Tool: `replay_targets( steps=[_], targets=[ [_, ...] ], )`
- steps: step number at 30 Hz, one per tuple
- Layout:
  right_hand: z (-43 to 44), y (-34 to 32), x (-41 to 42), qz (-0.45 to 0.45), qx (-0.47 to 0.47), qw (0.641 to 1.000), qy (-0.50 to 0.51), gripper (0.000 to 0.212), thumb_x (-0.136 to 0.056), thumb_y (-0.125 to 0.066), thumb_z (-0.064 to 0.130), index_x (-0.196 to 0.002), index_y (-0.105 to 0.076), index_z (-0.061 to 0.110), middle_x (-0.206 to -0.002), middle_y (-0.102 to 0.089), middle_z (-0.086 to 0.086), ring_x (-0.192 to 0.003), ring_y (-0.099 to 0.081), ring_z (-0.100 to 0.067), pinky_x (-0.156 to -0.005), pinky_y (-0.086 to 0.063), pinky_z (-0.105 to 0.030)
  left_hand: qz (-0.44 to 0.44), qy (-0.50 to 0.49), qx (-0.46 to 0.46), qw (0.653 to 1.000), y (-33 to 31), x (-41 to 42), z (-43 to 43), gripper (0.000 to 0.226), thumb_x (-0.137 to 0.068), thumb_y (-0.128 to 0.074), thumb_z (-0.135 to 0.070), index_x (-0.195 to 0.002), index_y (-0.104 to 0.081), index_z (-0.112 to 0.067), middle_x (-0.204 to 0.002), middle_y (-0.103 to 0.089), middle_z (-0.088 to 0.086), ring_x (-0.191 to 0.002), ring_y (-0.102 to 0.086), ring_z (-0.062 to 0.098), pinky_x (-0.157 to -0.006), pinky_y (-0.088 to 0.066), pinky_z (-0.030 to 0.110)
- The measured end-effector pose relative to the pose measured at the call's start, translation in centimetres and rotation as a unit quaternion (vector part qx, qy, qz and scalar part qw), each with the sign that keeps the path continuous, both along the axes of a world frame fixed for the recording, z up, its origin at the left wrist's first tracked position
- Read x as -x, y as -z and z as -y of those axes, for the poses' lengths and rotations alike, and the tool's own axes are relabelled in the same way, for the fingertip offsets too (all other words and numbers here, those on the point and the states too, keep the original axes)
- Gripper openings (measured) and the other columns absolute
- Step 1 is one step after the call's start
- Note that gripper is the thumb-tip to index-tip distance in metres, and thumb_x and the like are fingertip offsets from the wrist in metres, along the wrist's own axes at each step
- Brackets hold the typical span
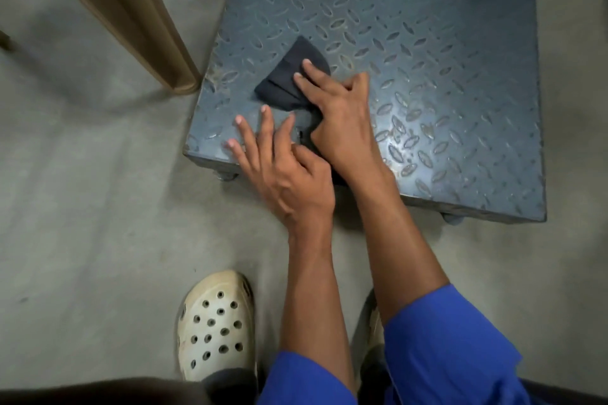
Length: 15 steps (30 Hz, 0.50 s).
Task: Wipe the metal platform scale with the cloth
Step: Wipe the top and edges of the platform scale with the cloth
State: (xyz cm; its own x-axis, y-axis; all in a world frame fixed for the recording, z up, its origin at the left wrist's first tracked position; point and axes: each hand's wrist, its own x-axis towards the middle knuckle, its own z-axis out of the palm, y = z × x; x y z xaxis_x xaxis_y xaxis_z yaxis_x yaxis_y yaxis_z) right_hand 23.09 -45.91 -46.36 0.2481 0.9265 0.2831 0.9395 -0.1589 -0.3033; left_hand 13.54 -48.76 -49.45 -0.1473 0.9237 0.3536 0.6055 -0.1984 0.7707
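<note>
**Cloth pinned under the right hand near the scale's front-left corner**

A grey concrete floor [98,207] fills the view. On it sits the metal platform scale [444,59], a dark blue-grey square plate with a raised diamond tread, worn to bare metal along its left edge and shiny towards the near right. It stands on small feet, one [227,176] showing under the near left corner. A beige post [131,16] slants down to the floor just beside the scale's left edge.

Two bare forearms reach up from blue sleeves [454,355] at the bottom. A cream perforated clog [217,325] rests on the floor to the left of them.

The left hand [283,174] lies palm down on the platform's near left corner, fingers straight and spread wide, holding nothing. Its fingertips are just beside the cloth's near edge.

The right hand [339,115] rests on the platform beside it, touching the left hand at the thumb. Two of its fingers stretch straight over the cloth [279,89], the others are curled, and the thumb bends in against the bunched part under the palm.

The cloth is dark navy and folded, fanning out from under the right hand towards the far left, flat on the tread.
</note>
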Motion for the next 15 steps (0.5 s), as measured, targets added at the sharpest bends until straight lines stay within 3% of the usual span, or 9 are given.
replay_targets(
  steps=[5,9,11,12,15],
  targets=[
    [6.2,-0.5,-6.5,0.009,0.023,0.965,0.261,0.082,-0.076,-0.047,-0.007,-0.152,-0.054,0.022,-0.161,-0.046,0.002,-0.107,-0.044,-0.036,-0.085,-0.03,-0.027,-0.059,0.019,0.046,0.997,-1.7,-1.9,1.1,0.057,-0.084,-0.045,-0.018,-0.134,-0.073,-0.014,-0.159,-0.054,0.008,-0.159,-0.031,0.037,-0.132,-0.01,0.056],
    [8.6,-2.4,-10.1,-0.001,0.043,0.942,0.332,0.078,-0.077,-0.05,-0.01,-0.152,-0.053,0.01,-0.16,-0.047,-0.011,-0.118,-0.043,-0.043,-0.101,-0.043,-0.039,-0.057,0.051,0.056,0.995,-2.3,-2.9,2.1,0.055,-0.086,-0.048,-0.019,-0.134,-0.073,-0.015,-0.16,-0.053,0.005,-0.16,-0.029,0.035,-0.132,-0.009,0.057],
    [7.8,-3.5,-9.2,-0.024,-0.038,0.944,0.327,0.068,-0.078,-0.052,-0.015,-0.143,-0.059,0.001,-0.146,-0.058,-0.019,-0.116,-0.049,-0.045,-0.102,-0.047,-0.042,-0.052,0.071,0.05,0.995,-2.2,-3.4,2.8,0.055,-0.085,-0.047,-0.017,-0.133,-0.074,-0.015,-0.159,-0.054,0.004,-0.16,-0.029,0.034,-0.133,-0.008,0.053],
    [6.9,-4.0,-8.2,-0.033,-0.08,0.951,0.296,0.063,-0.078,-0.055,-0.015,-0.138,-0.064,0.002,-0.137,-0.063,-0.015,-0.113,-0.053,-0.043,-0.1,-0.047,-0.04,-0.051,0.076,0.048,0.995,-2.1,-3.7,3.0,0.057,-0.084,-0.045,-0.016,-0.133,-0.074,-0.014,-0.158,-0.055,0.004,-0.159,-0.03,0.034,-0.133,-0.008,0.052],
    [3.8,-3.1,-4.7,-0.014,-0.078,0.99,0.12,0.053,-0.078,-0.068,-0.006,-0.129,-0.071,0.005,-0.13,-0.072,-0.009,-0.104,-0.059,-0.036,-0.089,-0.033,-0.022,-0.044,0.081,0.03,0.995,-1.6,-4.2,3.0,0.055,-0.083,-0.044,-0.012,-0.128,-0.076,-0.009,-0.152,-0.061,0.007,-0.155,-0.039,0.038,-0.132,-0.011,0.051]
  ],
)
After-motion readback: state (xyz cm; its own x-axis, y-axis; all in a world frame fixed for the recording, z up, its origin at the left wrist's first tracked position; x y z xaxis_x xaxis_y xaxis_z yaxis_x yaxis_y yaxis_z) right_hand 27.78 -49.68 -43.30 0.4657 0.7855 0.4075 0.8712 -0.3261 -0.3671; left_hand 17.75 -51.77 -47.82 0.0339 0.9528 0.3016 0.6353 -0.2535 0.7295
